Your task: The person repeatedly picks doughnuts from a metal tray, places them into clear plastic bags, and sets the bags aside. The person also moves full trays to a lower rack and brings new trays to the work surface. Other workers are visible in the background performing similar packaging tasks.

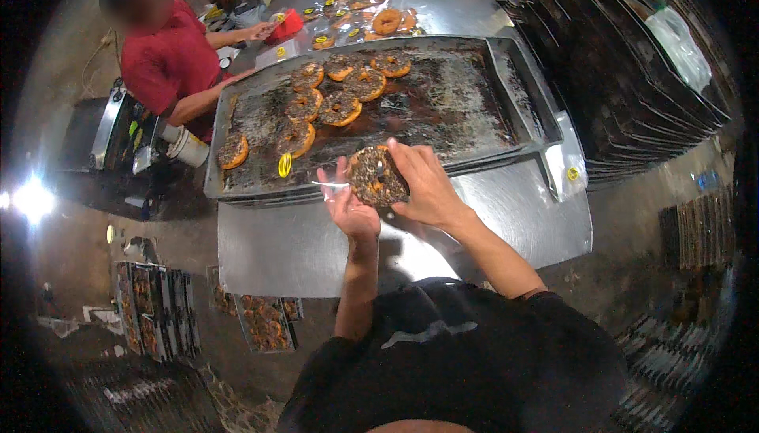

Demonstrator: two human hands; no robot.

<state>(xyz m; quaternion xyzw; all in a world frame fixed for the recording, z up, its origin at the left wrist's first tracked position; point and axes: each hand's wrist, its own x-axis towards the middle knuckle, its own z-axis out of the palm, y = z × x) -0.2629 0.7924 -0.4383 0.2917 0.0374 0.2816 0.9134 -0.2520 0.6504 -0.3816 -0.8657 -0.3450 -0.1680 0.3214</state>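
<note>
A ring doughnut [371, 178] coated in dark sprinkles is held up over the near edge of a worn metal baking tray [443, 109]. My right hand [431, 184] is closed on its right side, thumb and fingers round the rim. Against its left side is my left hand [354, 213], palm up, with a shiny piece of clear plastic, apparently a bag [330, 185], at its fingers. A yellow oval label [285, 165] shows just left of it; whether it is on that plastic, I cannot tell. Several more sprinkled doughnuts [340, 109] lie on the tray's left half.
The tray rests on a stack over a metal table [277, 235]. Bagged doughnuts [387, 22] lie beyond it. A person in a red shirt [170, 62] works at the left, near a white bucket [188, 148]. Stacked dark trays [617, 77] rise at the right; a label sheet [565, 164] hangs near them.
</note>
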